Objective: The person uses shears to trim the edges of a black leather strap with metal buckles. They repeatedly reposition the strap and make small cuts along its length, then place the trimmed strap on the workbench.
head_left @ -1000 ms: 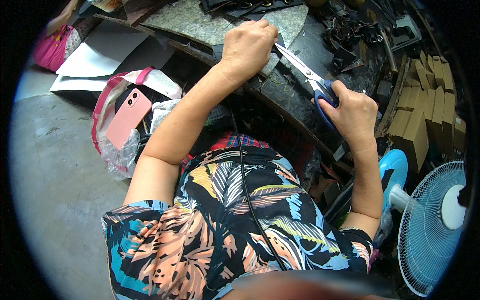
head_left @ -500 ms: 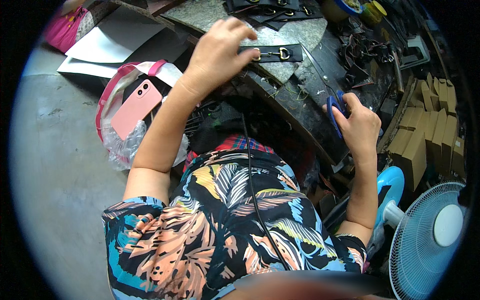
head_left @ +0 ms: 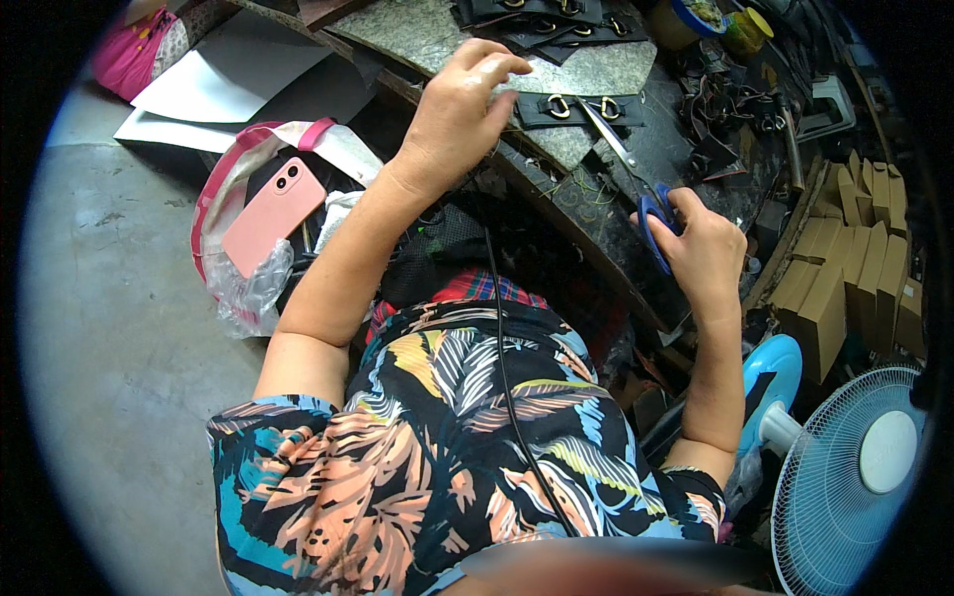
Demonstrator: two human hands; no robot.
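My right hand (head_left: 708,250) grips a pair of scissors (head_left: 633,166) by their blue handles. Their metal blades point up and left, and the tips lie over or against a black strap (head_left: 633,111) with gold-coloured metal rings. At the strap's left end hovers my left hand (head_left: 452,119), its thumb and bent fingers apart and nothing visible in them. Whether the thumb touches the strap cannot be told. Under the strap is a grey speckled slab (head_left: 427,38) on the dark worktable. Several similar black straps (head_left: 576,38) with gold fittings are piled at the far edge.
Black scraps (head_left: 711,109) and a rod-like tool (head_left: 793,149) lie on the table's right. Cardboard boxes (head_left: 820,288) and a white fan (head_left: 845,487) stand at my right. A pink phone (head_left: 273,219) rests on a pink-and-white bag at my left. A dark cable (head_left: 507,387) runs down my front.
The strap shows slightly further right in the view. My left hand has shifted a little right, off the strap's end. The scissors have moved up and left, their tips now at the strap's fittings.
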